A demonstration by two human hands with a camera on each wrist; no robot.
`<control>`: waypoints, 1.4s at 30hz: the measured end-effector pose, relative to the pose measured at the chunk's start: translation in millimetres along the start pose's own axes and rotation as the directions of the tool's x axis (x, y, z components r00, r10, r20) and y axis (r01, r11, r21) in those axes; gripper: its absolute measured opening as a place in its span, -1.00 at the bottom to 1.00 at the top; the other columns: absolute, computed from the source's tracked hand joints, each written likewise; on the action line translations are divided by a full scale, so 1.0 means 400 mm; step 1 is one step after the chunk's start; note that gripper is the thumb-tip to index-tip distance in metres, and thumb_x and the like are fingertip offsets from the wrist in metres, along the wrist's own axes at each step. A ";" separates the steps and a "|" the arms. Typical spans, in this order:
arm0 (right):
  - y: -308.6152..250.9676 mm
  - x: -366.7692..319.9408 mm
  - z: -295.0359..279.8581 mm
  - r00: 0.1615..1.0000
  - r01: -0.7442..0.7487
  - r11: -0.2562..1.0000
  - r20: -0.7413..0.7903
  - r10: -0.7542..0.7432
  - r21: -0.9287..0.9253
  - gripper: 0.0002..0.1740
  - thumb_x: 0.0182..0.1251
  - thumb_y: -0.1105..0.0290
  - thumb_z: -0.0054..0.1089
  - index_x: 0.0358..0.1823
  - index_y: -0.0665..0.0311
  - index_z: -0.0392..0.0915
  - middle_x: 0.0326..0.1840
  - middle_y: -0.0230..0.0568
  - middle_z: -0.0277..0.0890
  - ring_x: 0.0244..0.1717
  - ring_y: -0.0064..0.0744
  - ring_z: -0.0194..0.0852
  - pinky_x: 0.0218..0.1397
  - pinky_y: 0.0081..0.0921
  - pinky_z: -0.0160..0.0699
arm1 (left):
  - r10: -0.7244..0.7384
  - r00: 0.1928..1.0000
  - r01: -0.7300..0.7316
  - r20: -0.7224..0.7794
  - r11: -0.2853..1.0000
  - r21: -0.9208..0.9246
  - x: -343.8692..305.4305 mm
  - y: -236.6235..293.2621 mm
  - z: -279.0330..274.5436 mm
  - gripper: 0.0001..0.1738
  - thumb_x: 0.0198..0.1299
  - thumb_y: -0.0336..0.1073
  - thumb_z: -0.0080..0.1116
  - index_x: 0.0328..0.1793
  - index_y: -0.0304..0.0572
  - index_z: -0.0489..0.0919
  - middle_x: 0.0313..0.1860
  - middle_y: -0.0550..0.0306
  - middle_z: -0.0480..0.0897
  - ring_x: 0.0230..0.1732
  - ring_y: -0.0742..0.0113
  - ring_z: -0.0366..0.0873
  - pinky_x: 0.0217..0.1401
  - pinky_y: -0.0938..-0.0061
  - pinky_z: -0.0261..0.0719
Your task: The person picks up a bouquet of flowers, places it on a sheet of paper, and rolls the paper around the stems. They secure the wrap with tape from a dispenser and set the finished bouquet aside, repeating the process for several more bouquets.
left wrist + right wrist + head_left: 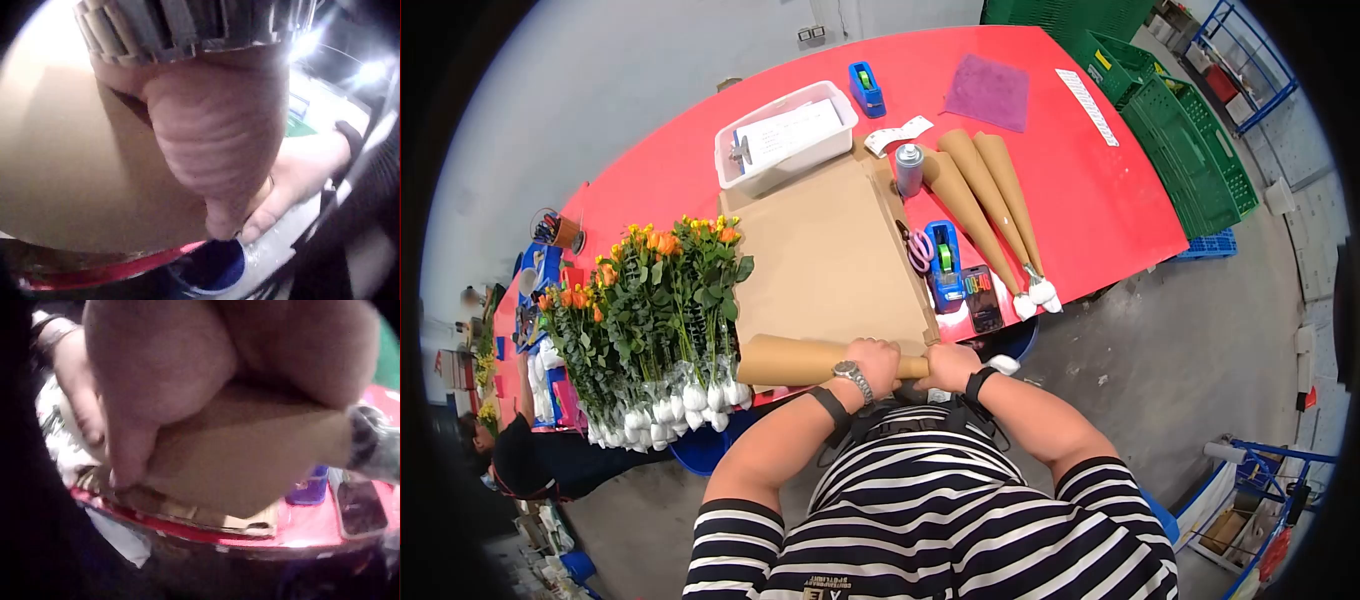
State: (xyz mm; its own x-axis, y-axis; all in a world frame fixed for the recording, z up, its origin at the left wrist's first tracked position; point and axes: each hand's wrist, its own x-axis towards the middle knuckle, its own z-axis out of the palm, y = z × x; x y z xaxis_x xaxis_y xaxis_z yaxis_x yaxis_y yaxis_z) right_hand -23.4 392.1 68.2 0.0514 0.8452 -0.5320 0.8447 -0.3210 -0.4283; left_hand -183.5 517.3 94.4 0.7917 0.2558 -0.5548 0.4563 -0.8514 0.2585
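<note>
A kraft paper cone [795, 361] lies sideways between both hands over the table's front edge, its wide end to the left. My left hand [874, 366] grips it near the middle; in the left wrist view the paper [75, 181] curves broadly beside that hand. My right hand [952, 368] grips the narrow end, close to the left. A white wrapped stem end [1003, 364] sticks out past the right hand, and in the right wrist view this plastic-covered end [378, 447] shows at the right. Whatever is inside the paper is hidden.
Flat kraft sheets [830, 260] lie ahead. Bunched orange flowers [660, 310] with white stem ends stand left. Wrapped cones [990, 190], a spray can [909, 172], pink scissors [919, 250], a tape dispenser [944, 265] and a phone [982, 298] lie right. A white bin [790, 175] stands behind.
</note>
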 end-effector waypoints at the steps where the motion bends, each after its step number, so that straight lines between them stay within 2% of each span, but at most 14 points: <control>1: 0.012 0.002 0.017 1.000 0.002 1.000 -0.008 -0.002 0.010 -0.64 -0.19 0.20 0.57 -0.38 0.19 0.63 -0.35 -0.16 0.61 -0.22 -0.06 0.69 -0.21 -0.15 0.67 | -0.024 1.000 0.024 0.018 0.999 0.041 0.009 0.006 -0.016 -0.26 -0.05 0.26 0.46 -0.01 -0.30 0.72 -0.11 -0.21 0.77 -0.04 -0.11 0.74 0.10 0.15 0.67; 4: 0.043 0.001 0.031 0.723 0.292 0.923 -0.574 -0.385 -0.252 -0.63 -0.13 0.17 0.55 -0.34 0.20 0.64 -0.36 -0.11 0.67 -0.28 -0.05 0.72 -0.25 -0.15 0.68 | 0.055 0.946 0.086 0.318 0.907 -0.413 0.038 -0.042 -0.009 -0.23 -0.08 0.31 0.42 -0.04 -0.30 0.74 -0.13 -0.24 0.78 -0.09 -0.11 0.76 0.07 0.11 0.69; 8: 0.030 0.004 0.013 0.973 0.120 0.981 -0.180 -0.146 -0.151 -0.58 -0.04 0.05 0.57 -0.31 0.18 0.66 -0.31 -0.11 0.71 -0.22 -0.04 0.76 -0.19 -0.12 0.70 | -0.121 0.986 0.134 0.111 0.983 -0.122 -0.010 0.022 -0.035 -0.28 -0.08 0.32 0.42 -0.10 -0.23 0.77 -0.12 -0.18 0.79 -0.08 -0.08 0.77 0.07 0.13 0.70; 11: 0.007 -0.030 -0.029 0.989 0.105 0.992 -0.095 -0.111 -0.071 -0.57 0.02 0.02 0.55 -0.28 0.19 0.67 -0.30 -0.06 0.72 -0.19 -0.03 0.77 -0.17 -0.10 0.71 | -0.092 0.995 0.094 -0.046 0.995 0.045 -0.008 0.034 -0.020 -0.31 -0.08 0.31 0.42 -0.11 -0.20 0.77 -0.14 -0.15 0.80 -0.08 -0.06 0.78 0.05 0.15 0.71; 16: 0.079 0.018 0.030 0.724 0.413 0.866 -0.476 -0.500 -0.282 -0.59 -0.15 0.17 0.58 -0.24 0.12 0.67 -0.17 -0.21 0.59 -0.08 -0.13 0.64 -0.13 -0.22 0.65 | -0.094 0.934 0.211 0.346 0.923 -0.320 0.014 0.005 -0.008 -0.10 -0.18 0.46 0.41 -0.11 -0.35 0.79 -0.09 -0.31 0.77 -0.07 -0.12 0.75 0.10 0.15 0.66; 21: 0.015 0.004 -0.032 0.968 0.211 0.966 -0.106 -0.228 -0.146 -0.44 -0.06 -0.09 0.62 -0.09 0.07 0.74 -0.30 -0.12 0.63 -0.26 0.01 0.71 -0.18 -0.07 0.69 | -0.157 0.987 0.153 -0.033 0.983 -0.101 -0.015 0.030 -0.004 -0.23 -0.17 0.25 0.50 -0.02 -0.30 0.79 -0.06 -0.21 0.78 -0.08 -0.11 0.75 0.10 0.15 0.66; 26: 0.054 0.017 0.008 0.763 0.432 0.859 -0.397 -0.510 -0.274 -0.40 -0.10 -0.16 0.59 -0.18 0.15 0.74 -0.33 0.01 0.70 -0.28 0.04 0.71 -0.23 -0.08 0.67 | -0.085 0.950 0.221 0.299 0.861 -0.459 -0.040 -0.008 -0.014 -0.22 -0.20 0.27 0.49 -0.10 -0.35 0.79 -0.11 -0.27 0.78 -0.10 -0.14 0.75 0.03 0.16 0.67; 29: 0.024 0.026 0.002 0.843 0.372 0.877 -0.285 -0.456 -0.304 -0.51 -0.06 -0.05 0.65 -0.38 0.21 0.69 -0.54 -0.13 0.63 -0.50 -0.10 0.65 -0.37 -0.17 0.62 | -0.165 0.948 0.250 0.271 0.916 -0.315 -0.059 0.026 -0.023 -0.28 -0.15 0.22 0.51 -0.08 -0.32 0.77 -0.11 -0.18 0.79 -0.07 -0.03 0.76 0.06 0.21 0.63; 30: 0.026 0.049 0.002 0.943 0.331 0.943 -0.023 -0.332 -0.039 -0.50 -0.02 -0.06 0.64 -0.43 0.23 0.65 -0.61 -0.21 0.56 -0.58 -0.20 0.59 -0.43 -0.21 0.58 | -0.168 0.981 0.178 0.098 0.978 -0.108 -0.066 0.037 -0.018 -0.32 -0.11 0.19 0.51 -0.06 -0.26 0.75 -0.14 -0.12 0.79 -0.07 0.03 0.76 0.08 0.22 0.59; 32: 0.029 0.072 -0.025 0.817 -0.036 0.933 0.548 -0.180 0.359 -0.36 0.06 -0.22 0.56 -0.44 0.30 0.65 -0.71 -0.34 0.43 -0.67 -0.40 0.49 -0.51 -0.35 0.52 | -0.073 0.990 0.096 -0.119 0.976 0.195 -0.063 0.052 0.004 -0.43 -0.04 0.08 0.51 0.01 -0.09 0.68 -0.20 0.03 0.79 -0.08 0.16 0.76 0.15 0.27 0.48; 33: 0.040 0.074 -0.022 0.818 -0.050 0.929 0.548 -0.173 0.367 -0.36 0.06 -0.22 0.56 -0.44 0.30 0.65 -0.71 -0.34 0.43 -0.67 -0.40 0.49 -0.51 -0.35 0.52 | -0.059 0.992 0.080 -0.111 0.977 0.197 -0.061 0.056 0.009 -0.43 -0.04 0.08 0.51 0.01 -0.09 0.68 -0.20 0.03 0.79 -0.08 0.16 0.76 0.15 0.27 0.48; 35: 0.062 0.085 0.004 0.847 0.067 0.950 0.486 -0.216 0.305 -0.31 0.06 -0.28 0.50 -0.34 0.33 0.67 -0.65 -0.25 0.52 -0.61 -0.32 0.55 -0.42 -0.32 0.58 | -0.038 0.985 0.064 -0.169 0.987 0.147 -0.064 0.057 0.021 -0.43 -0.03 0.13 0.47 -0.01 -0.11 0.69 -0.19 -0.03 0.78 -0.09 0.07 0.76 0.10 0.20 0.57; 37: 0.030 0.037 0.012 0.875 0.483 0.870 -0.063 -0.479 0.101 -0.47 0.06 -0.08 0.49 -0.22 0.27 0.66 -0.28 -0.06 0.72 -0.24 -0.10 0.72 -0.15 -0.14 0.62 | -0.130 0.992 0.130 -0.007 0.990 0.050 -0.080 0.062 -0.027 -0.43 -0.01 0.15 0.44 -0.03 -0.11 0.69 -0.19 -0.05 0.78 -0.09 0.03 0.76 0.08 0.16 0.60; 42: -0.020 0.019 0.005 0.900 0.419 0.902 -0.084 -0.428 -0.105 -0.55 0.04 -0.02 0.43 -0.29 0.23 0.68 -0.32 -0.02 0.72 -0.21 0.04 0.75 -0.13 -0.06 0.70 | -0.223 0.961 0.237 0.166 0.969 -0.068 -0.105 0.060 -0.016 -0.41 0.06 0.24 0.34 -0.06 -0.12 0.68 -0.19 -0.09 0.77 -0.10 -0.06 0.76 0.04 0.09 0.68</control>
State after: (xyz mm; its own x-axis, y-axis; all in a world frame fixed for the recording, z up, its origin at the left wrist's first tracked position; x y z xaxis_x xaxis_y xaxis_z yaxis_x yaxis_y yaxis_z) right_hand -30.8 400.3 66.1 -0.2705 0.9339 -0.2336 0.8394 0.1101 -0.5322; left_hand -203.3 489.0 128.9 0.5911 0.3599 -0.7219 0.6575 -0.7334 0.1727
